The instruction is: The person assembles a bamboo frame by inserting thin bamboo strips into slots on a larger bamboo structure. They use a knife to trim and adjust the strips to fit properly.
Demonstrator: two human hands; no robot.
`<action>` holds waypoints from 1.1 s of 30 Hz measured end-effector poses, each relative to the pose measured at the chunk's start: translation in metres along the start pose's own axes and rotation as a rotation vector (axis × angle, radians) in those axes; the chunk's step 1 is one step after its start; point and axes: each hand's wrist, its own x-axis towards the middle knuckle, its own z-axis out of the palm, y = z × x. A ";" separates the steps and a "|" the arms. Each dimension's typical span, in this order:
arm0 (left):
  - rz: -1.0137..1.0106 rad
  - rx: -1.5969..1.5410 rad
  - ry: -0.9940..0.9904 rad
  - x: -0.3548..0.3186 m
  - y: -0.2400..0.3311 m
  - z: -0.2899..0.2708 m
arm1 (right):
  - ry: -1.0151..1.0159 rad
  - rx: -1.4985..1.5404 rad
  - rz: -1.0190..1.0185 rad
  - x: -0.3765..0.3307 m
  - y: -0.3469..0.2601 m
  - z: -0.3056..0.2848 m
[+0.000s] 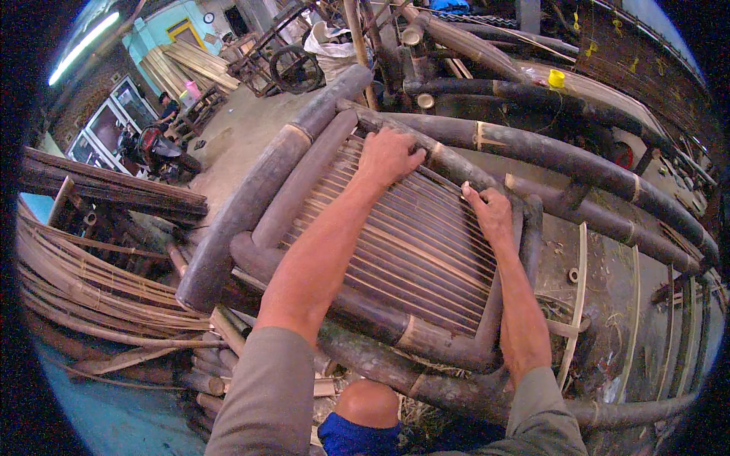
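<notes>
A dark bamboo seat frame (365, 311) stands tilted before me, with thin bamboo slats (411, 247) laid side by side across its opening. At the far rail (456, 162), my left hand (389, 157) has its fingers curled over the outermost slats. My right hand (490, 213) is bent at the far right corner, thumb pointing left along the slat ends. A dark slat at the far edge runs between both hands, and the fingers appear closed on it. Their undersides are hidden.
Long curved bamboo poles (593, 156) lie beyond and to the right. Bundled bamboo strips (99, 281) are stacked at the left. A motorbike (158, 148) and a seated person (168, 109) are farther back. A yellow container (557, 78) sits at the back right.
</notes>
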 end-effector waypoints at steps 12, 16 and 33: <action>0.117 -0.065 -0.205 0.008 0.039 0.026 | 0.023 0.024 -0.062 0.001 0.005 0.004; 0.079 -0.067 -0.227 0.010 0.044 0.021 | 0.047 0.008 -0.083 0.001 0.007 0.004; -0.182 0.363 -0.131 -0.042 0.027 -0.037 | 0.016 -0.084 -0.010 -0.003 -0.006 0.005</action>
